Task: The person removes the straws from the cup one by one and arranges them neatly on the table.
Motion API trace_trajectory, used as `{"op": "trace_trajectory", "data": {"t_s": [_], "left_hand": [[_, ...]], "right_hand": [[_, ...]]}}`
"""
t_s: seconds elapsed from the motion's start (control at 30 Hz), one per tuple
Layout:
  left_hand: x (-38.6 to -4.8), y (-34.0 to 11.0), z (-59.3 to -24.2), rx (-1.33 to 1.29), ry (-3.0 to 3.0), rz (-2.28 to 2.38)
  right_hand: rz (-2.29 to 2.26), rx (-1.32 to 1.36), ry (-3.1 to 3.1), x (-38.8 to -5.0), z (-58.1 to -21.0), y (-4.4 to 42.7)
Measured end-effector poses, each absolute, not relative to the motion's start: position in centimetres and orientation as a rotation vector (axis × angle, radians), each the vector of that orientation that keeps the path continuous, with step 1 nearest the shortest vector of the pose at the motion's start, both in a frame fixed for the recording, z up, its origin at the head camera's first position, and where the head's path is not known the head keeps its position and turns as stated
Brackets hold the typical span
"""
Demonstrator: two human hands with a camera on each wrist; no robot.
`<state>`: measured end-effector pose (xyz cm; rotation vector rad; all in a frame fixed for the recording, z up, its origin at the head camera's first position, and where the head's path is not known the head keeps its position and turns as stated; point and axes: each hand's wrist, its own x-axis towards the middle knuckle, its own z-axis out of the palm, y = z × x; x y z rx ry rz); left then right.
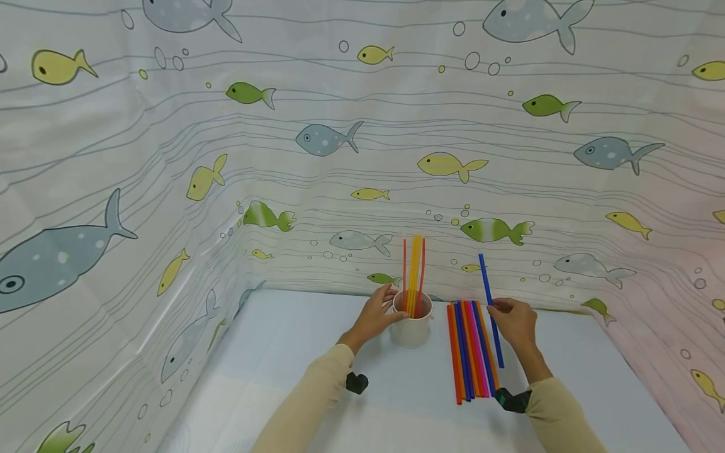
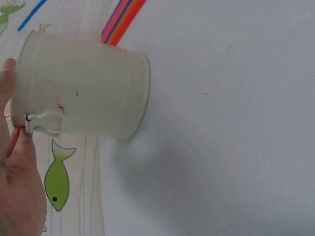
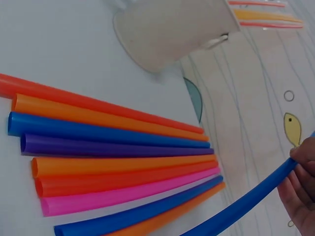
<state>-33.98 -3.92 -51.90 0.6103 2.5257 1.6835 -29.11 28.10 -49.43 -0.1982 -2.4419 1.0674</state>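
A white cup [image 1: 411, 332] stands on the table holding several red and yellow straws [image 1: 415, 270]. My left hand [image 1: 374, 315] is at the cup's left side, thumb and fingers around its rim; in the left wrist view the hand [image 2: 22, 182] lies along the rim of the cup [image 2: 83, 88]. My right hand [image 1: 517, 324] pinches a blue straw [image 1: 490, 308] near its middle, held upright and slightly tilted. The right wrist view shows the fingers [image 3: 301, 182] on that blue straw [image 3: 246, 201]. Beside it several coloured straws [image 1: 472, 349] lie side by side.
A fish-patterned sheet [image 1: 340, 107] rises behind the table and along both sides. The white table top [image 1: 272, 352] extends left of the cup. A dark object sits at each wrist, the left one [image 1: 357, 382] and the right one [image 1: 513, 400].
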Motion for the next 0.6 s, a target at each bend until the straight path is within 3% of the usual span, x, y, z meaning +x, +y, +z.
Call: {"op": "trace_trajectory", "data": {"t_s": [0.6], "left_hand": [[-34.1,-4.0,-52.1,0.680,2.519,1.709]], "right_hand": [[1.065,-0.418,-2.714,-28.1,-54.2,30.4]]}}
